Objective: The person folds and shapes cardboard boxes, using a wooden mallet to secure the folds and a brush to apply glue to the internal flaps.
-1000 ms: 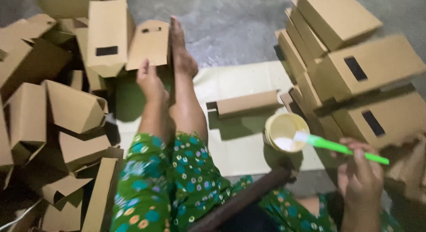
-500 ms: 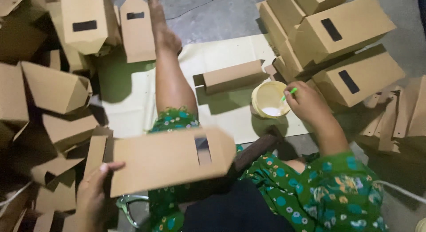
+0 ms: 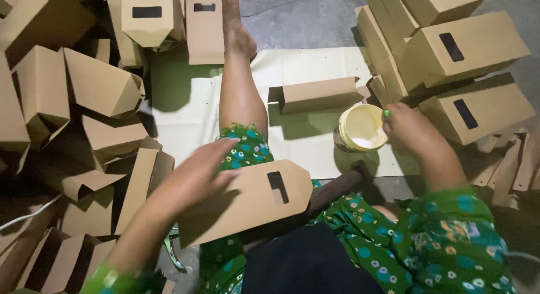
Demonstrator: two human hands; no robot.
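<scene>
A flat brown cardboard piece with a small rectangular window [image 3: 250,201] lies across my lap. My left hand [image 3: 197,173] rests on its left part, fingers spread. My right hand [image 3: 410,128] is closed on a green-handled brush whose tip [image 3: 386,113] shows at the rim of a small round pot of pale glue [image 3: 361,128]. The pot stands on a cream sheet [image 3: 304,63] on the floor, beside my outstretched leg [image 3: 239,80].
Folded brown boxes with black windows are stacked at the right [image 3: 461,46]. Several unfolded and half-folded boxes are piled at the left [image 3: 84,102]. One long folded box [image 3: 320,94] lies on the sheet behind the pot. A dark wooden bar [image 3: 332,192] sits under my knee.
My left hand brought a windowed cardboard piece from the far pile onto my lap and now presses it flat. My right hand moved the brush to the glue pot.
</scene>
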